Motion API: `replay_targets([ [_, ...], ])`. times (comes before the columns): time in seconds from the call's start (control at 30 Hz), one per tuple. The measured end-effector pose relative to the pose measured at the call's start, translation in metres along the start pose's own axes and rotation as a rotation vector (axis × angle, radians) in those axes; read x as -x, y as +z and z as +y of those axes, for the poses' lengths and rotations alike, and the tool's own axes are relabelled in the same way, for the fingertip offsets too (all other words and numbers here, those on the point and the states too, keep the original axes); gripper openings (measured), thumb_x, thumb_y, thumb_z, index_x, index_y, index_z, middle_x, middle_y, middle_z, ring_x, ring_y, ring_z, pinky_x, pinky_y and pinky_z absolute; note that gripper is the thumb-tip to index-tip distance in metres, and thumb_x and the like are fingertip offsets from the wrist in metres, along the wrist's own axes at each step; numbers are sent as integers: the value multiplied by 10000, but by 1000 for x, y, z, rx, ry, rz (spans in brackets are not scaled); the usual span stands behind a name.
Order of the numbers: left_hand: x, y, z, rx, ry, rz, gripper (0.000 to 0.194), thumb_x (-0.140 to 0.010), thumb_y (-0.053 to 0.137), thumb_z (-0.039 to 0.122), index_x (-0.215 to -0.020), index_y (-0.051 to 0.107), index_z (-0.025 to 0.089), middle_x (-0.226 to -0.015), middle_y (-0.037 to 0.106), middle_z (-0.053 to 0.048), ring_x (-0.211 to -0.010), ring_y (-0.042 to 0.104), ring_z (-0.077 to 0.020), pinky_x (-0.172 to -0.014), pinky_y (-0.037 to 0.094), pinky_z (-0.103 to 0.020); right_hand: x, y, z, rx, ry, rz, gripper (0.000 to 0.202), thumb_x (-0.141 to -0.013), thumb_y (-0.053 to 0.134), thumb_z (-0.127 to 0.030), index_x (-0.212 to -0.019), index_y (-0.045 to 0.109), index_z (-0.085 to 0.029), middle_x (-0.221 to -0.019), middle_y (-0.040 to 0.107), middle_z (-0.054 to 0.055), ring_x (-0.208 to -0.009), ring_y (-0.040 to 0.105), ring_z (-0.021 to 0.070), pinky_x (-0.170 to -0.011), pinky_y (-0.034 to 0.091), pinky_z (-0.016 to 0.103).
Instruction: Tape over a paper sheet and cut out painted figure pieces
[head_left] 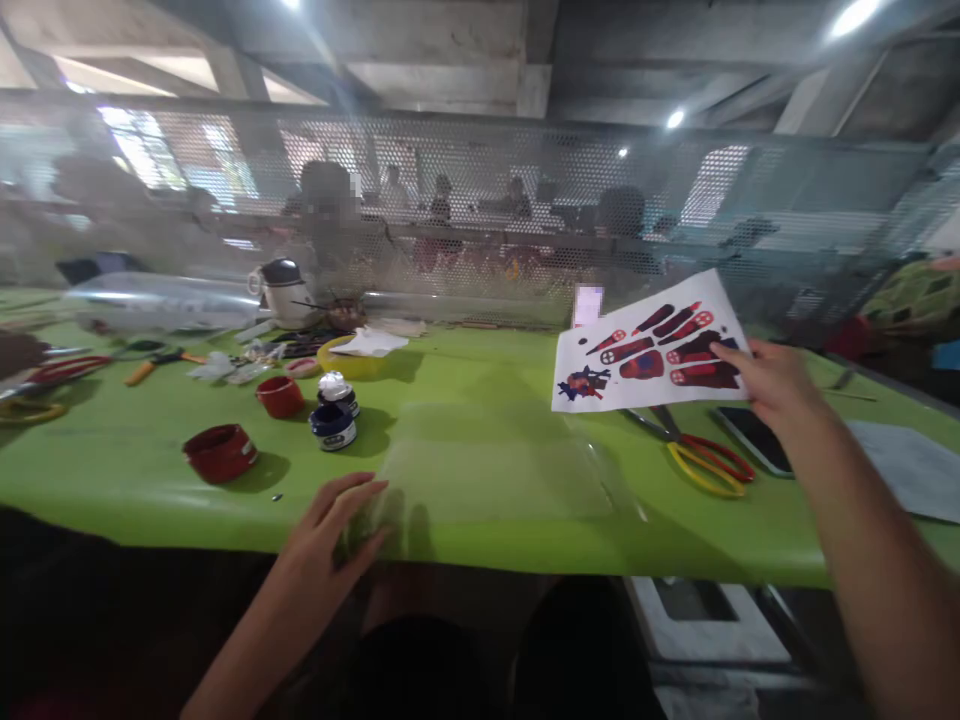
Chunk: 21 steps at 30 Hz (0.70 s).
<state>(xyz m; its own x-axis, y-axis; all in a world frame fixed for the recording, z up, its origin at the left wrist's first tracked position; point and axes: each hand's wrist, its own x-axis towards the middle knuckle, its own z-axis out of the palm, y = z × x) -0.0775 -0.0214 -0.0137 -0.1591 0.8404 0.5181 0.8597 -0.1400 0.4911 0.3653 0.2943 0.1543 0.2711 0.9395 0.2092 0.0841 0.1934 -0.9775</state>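
Note:
A white printed sheet (645, 355) with dark red and black shapes and a small blue-and-red figure is held up at its right edge. My right hand (776, 385) pinches it between thumb and fingers, raised over the table. By the front edge, my left hand (341, 525) has its fingers apart at the left side of a clear plastic sheet (495, 465) lying flat; whether the fingertips touch it I cannot tell. Under the printed sheet lie scissors (709, 465) with red and yellow handles.
On the green table (480, 370), red containers (221, 455) and paint jars (334, 425) stand left. Behind them are a yellow bowl (356, 360), a mug (289, 295) and a clear plastic roll (161, 300). A phone (754, 440) lies right. A perforated metal screen (480, 220) rises behind.

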Motion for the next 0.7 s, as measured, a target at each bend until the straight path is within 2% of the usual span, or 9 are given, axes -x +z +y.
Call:
replay_targets([
  [0.1, -7, -6, 3, 59, 15, 39, 359, -972, 573, 428, -1311, 572, 308, -1376, 539, -78, -1248, 580, -288, -1049, 521, -509, 33, -27, -11, -58, -2, 35, 145, -963, 670, -210, -1090, 680, -140, -1039, 714, 49, -815, 697, 157, -715, 607, 321],
  [0.13, -11, -6, 7, 92, 10, 44, 354, -964, 585, 437, -1293, 593, 307, -1372, 548, -75, -1239, 584, -286, -1034, 533, -508, 44, -31, -14, -90, -9, 31, 101, -934, 665, -129, -1024, 701, -157, -974, 732, 35, -727, 691, 139, -662, 604, 292],
  [0.2, -25, -5, 20, 231, -22, 29, 356, -953, 601, 448, -1276, 615, 298, -1379, 559, -74, -1239, 589, -276, -1032, 542, -505, 62, -34, -19, -151, -15, -5, 136, -888, 662, -86, -931, 722, -200, -886, 764, 16, -639, 692, 146, -593, 608, 286],
  [0.27, -45, -1, 38, 486, -88, -7, 402, -939, 622, 450, -1296, 595, 267, -1391, 572, -94, -1274, 585, -272, -1066, 525, -504, 77, -30, -21, -195, -7, -64, 103, -869, 692, -155, -910, 737, -237, -861, 789, 16, -647, 719, 182, -581, 634, 312],
  [0.33, -68, 1, 59, 785, -167, 9, 528, -873, 707, 463, -1313, 564, 209, -1328, 634, -136, -1293, 586, -291, -1072, 520, -498, 91, -19, -22, -226, 0, -118, 81, -848, 722, -230, -919, 737, -264, -869, 807, 18, -689, 749, 225, -600, 662, 352],
  [0.43, -94, -3, 85, 1167, -280, -35, 588, -869, 728, 468, -1355, 560, 182, -1313, 674, -148, -1235, 636, -271, -1020, 553, -422, 112, 1, -22, -265, 2, -193, 133, -812, 761, -291, -939, 723, -284, -907, 818, 13, -758, 780, 267, -654, 691, 424],
  [0.47, -98, -6, 91, 1242, -309, -48, 576, -865, 727, 493, -1325, 597, 173, -1273, 699, -147, -1167, 672, -264, -958, 579, -392, 120, 8, -21, -278, 2, -217, 153, -798, 776, -307, -938, 721, -280, -912, 820, 16, -768, 785, 272, -669, 695, 437],
  [0.57, -92, -17, 99, 1271, -366, -38, 495, -831, 748, 545, -1107, 720, 135, -1034, 766, -126, -877, 733, -217, -714, 605, -300, 143, 22, -17, -315, 13, -290, 209, -763, 802, -301, -954, 725, -265, -907, 823, 23, -775, 797, 270, -679, 700, 424],
  [0.7, -61, -28, 98, 1211, -453, 13, 364, -756, 841, 467, -867, 732, 138, -728, 707, -27, -573, 634, -119, -471, 514, -204, 169, 28, -11, -344, 127, -333, 172, -783, 773, -239, -950, 750, -268, -851, 822, 5, -711, 799, 243, -609, 702, 354],
])
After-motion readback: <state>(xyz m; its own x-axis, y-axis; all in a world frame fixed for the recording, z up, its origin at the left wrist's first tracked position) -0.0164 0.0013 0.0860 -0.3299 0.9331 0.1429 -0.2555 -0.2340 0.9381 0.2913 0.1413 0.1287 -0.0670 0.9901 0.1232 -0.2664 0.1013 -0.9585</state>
